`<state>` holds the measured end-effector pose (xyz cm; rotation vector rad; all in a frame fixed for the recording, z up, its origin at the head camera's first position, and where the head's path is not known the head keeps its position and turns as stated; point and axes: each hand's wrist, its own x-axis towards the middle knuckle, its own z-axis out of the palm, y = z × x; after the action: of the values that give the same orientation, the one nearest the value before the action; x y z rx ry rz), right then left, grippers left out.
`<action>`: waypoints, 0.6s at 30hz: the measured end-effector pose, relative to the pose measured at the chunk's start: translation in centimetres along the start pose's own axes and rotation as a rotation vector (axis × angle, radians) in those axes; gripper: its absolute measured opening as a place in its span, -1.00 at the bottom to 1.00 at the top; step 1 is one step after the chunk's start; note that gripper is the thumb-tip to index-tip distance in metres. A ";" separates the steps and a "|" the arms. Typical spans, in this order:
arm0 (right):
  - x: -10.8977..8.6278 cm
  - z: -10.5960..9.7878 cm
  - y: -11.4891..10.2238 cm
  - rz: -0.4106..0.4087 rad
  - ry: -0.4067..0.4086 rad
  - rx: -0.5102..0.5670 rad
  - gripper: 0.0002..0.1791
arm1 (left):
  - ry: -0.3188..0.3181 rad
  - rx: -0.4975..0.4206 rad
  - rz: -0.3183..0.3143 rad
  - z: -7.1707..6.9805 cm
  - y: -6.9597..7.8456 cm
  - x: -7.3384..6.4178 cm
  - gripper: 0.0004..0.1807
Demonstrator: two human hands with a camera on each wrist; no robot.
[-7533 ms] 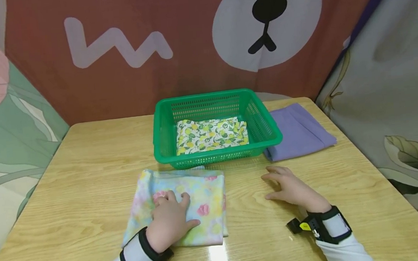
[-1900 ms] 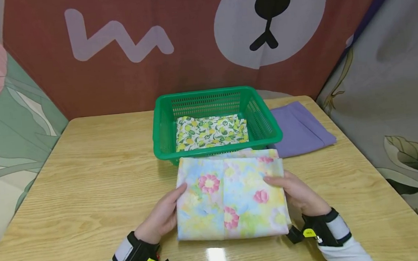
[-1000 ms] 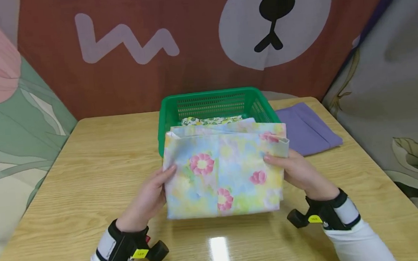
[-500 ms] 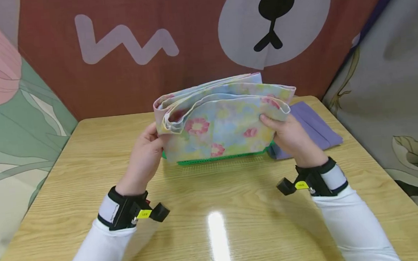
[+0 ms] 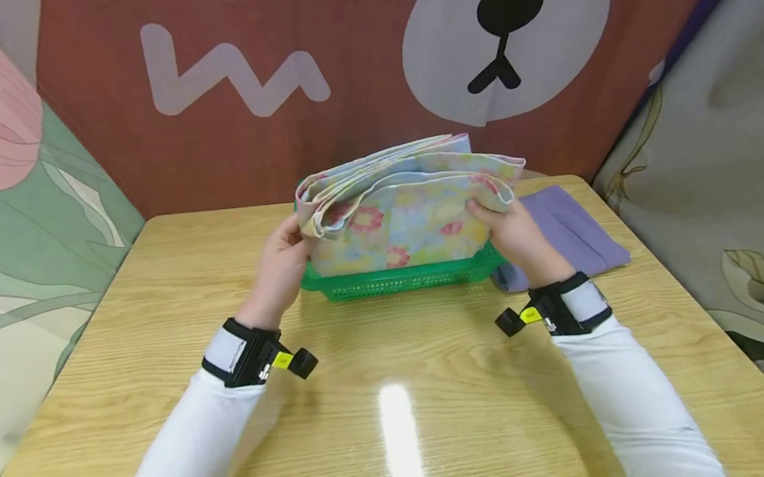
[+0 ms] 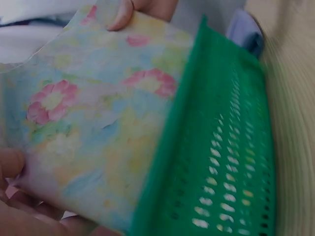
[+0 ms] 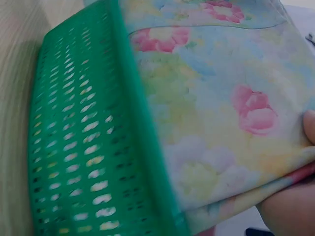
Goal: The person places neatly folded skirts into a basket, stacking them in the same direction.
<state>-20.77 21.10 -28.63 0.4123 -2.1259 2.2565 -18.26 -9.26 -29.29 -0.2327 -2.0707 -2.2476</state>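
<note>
Folded floral cloth (image 5: 414,225) btwn both hands, over green basket (image 5: 405,280), bottom edge just inside basket's near rim. L hand (image 5: 280,268) grips cloth's L end, R hand (image 5: 518,236) its R end. Purple cloth (image 5: 577,228) R of basket; tabletop (image 5: 204,269) extends L & in front of basket, far edge close behind.
</note>
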 end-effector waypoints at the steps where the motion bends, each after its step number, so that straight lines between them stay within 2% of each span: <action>1: 0.2 -0.1 0.4 0.022 -0.004 -0.012 -0.64 | 0.000 0.020 -0.022 -0.1 -0.3 0.3 -0.61; 5: 1.0 -0.3 1.8 0.102 -0.018 -0.043 -0.58 | -0.020 0.094 -0.115 -0.5 -1.4 1.2 -0.61; 9: 1.7 -0.5 2.8 0.162 0.003 -0.106 -0.55 | -0.050 0.155 -0.171 -0.6 -2.1 2.1 -0.62; 14: 2.4 -0.9 3.6 0.265 0.013 -0.206 -0.48 | -0.089 0.292 -0.160 0.1 -2.4 2.9 -0.62; 18: 2.7 -1.0 3.9 0.301 0.006 -0.261 -0.44 | -0.070 0.405 -0.160 0.8 -2.4 3.2 -0.62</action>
<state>-24.32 21.28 -31.98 0.0812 -2.5851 2.0582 -21.77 -8.07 -31.05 -0.1222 -2.6029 -1.8564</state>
